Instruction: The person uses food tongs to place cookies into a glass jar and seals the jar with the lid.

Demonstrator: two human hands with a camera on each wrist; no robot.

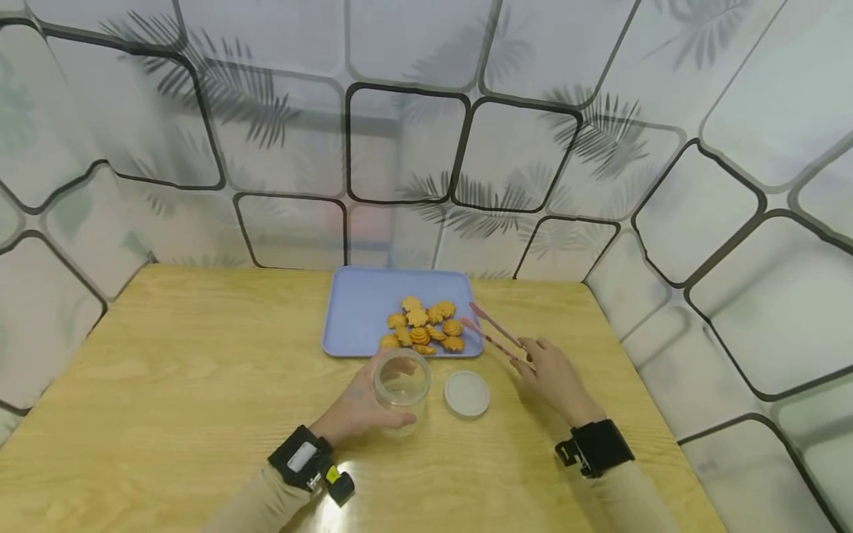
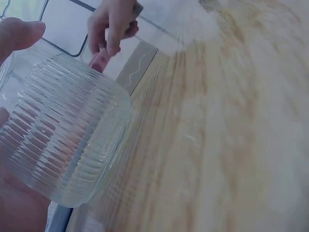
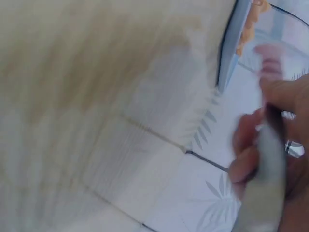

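Note:
My left hand (image 1: 366,400) grips a ribbed clear glass jar (image 2: 72,130), its open mouth facing up in the head view, near the tray's front edge. Nothing shows inside the jar. In my right hand (image 1: 556,377) is a pair of tongs (image 1: 496,326) with pink tips and metal handles, the two arms spread apart. Those tips reach over the right edge of a blue tray (image 1: 360,307), close to a pile of golden cookies (image 1: 418,318). The right wrist view shows the metal handle (image 3: 265,179) running through the right hand's fingers.
A round whitish lid (image 1: 466,394) lies on the wooden table (image 1: 200,370) between the jar and my right hand. Patterned fabric walls (image 1: 413,148) rise directly behind the tray and along both sides of the table.

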